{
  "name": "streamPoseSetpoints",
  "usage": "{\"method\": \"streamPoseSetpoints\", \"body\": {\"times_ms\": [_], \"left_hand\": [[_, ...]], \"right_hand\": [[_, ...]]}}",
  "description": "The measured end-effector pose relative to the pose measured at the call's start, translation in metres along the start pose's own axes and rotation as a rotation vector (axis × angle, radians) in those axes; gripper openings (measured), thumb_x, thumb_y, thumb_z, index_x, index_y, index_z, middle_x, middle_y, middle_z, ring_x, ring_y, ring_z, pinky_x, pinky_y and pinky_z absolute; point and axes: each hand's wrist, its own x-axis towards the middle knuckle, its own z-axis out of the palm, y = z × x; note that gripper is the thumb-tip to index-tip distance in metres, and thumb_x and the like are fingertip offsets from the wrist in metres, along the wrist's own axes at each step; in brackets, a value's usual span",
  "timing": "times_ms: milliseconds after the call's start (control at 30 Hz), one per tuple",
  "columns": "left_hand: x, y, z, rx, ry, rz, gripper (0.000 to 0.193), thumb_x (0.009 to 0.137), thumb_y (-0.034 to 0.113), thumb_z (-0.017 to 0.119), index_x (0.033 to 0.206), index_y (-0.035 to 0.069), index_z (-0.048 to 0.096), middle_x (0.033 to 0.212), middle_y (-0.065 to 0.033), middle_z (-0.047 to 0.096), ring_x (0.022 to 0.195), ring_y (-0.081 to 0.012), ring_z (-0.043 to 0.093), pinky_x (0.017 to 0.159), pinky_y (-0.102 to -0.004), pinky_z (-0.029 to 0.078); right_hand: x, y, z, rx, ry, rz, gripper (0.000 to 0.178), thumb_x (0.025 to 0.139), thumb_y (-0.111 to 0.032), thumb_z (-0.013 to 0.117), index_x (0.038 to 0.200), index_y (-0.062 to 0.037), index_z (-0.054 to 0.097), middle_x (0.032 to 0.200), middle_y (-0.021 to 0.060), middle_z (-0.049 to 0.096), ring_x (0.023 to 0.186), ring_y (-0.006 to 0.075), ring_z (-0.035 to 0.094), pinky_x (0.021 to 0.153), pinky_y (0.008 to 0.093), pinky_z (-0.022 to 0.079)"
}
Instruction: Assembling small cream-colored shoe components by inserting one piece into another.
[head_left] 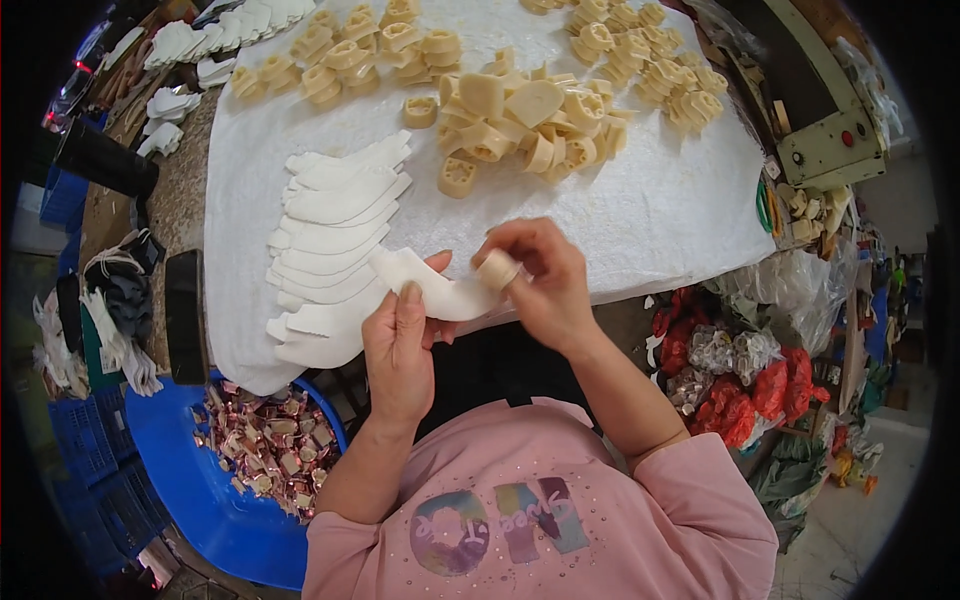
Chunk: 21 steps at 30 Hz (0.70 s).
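Note:
My left hand point(402, 340) pinches a curved white sheet piece point(425, 284) between thumb and fingers over the near edge of the cloth. Its right end reaches my right hand point(552, 285), whose fingers are closed on a small beige moulded piece point(497, 269), shaped like a shoe heel, against the sheet. The right fingers are slightly blurred. Beyond my left hand, similar white sheet pieces point(335, 235) lie overlapped in a fanned row. A heap of hollow beige heel-shaped pieces point(530, 125) sits farther off, with one loose piece point(458, 177) in front of it.
White cloth point(690, 215) covers the table. More beige pieces point(340, 55) lie at its far side. A dark phone point(186, 315) rests at the left edge. Below stands a blue tub point(230, 540) of small pinkish-beige pieces. Red and clear plastic bags point(735, 400) lie at right, below a green machine point(835, 150).

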Motion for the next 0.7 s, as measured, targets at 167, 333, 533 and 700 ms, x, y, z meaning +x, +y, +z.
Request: {"method": "streamPoseSetpoints", "body": {"times_ms": [167,333,533,700], "left_hand": [[0.011,0.0,0.012,-0.145,0.071,-0.027,0.04,0.099,0.027,0.037,0.124,-0.004,0.045,0.098,-0.0122,0.059,0.068,-0.013,0.054,0.055,-0.0247,0.041],[0.01,-0.001,0.015,-0.255,0.052,-0.055,0.041,0.099,0.028,0.034,0.126,-0.001,0.045,0.1,-0.0136,0.059,0.067,-0.0153,0.055,0.055,-0.0255,0.041],[0.008,-0.005,0.006,-0.363,0.055,-0.084,0.04,0.094,0.022,0.037,0.126,-0.001,0.046,0.101,-0.0139,0.059,0.072,-0.0192,0.057,0.06,-0.0299,0.044],[0.006,-0.01,0.005,-0.427,0.04,-0.054,0.043,0.09,0.019,0.042,0.125,-0.007,0.045,0.096,-0.0188,0.061,0.077,-0.0228,0.061,0.065,-0.0307,0.047]], "right_hand": [[0.05,0.001,-0.03,-0.722,0.356,-0.159,0.023,0.074,-0.005,0.068,0.095,-0.0062,0.06,0.089,0.0071,0.056,0.073,0.0244,0.059,0.063,0.0345,0.049],[0.057,0.012,-0.029,-0.895,0.253,-0.138,0.031,0.07,-0.003,0.066,0.099,-0.0059,0.058,0.089,0.0112,0.052,0.073,0.029,0.057,0.061,0.0378,0.047],[0.006,0.017,-0.037,-0.656,0.021,0.006,0.037,0.066,0.005,0.058,0.102,-0.0039,0.058,0.093,0.0132,0.05,0.081,0.0297,0.053,0.072,0.0392,0.043],[0.009,0.006,-0.044,-0.808,-0.136,-0.051,0.046,0.064,0.009,0.052,0.108,-0.004,0.059,0.092,0.0118,0.049,0.089,0.0291,0.047,0.082,0.04,0.035]]}}
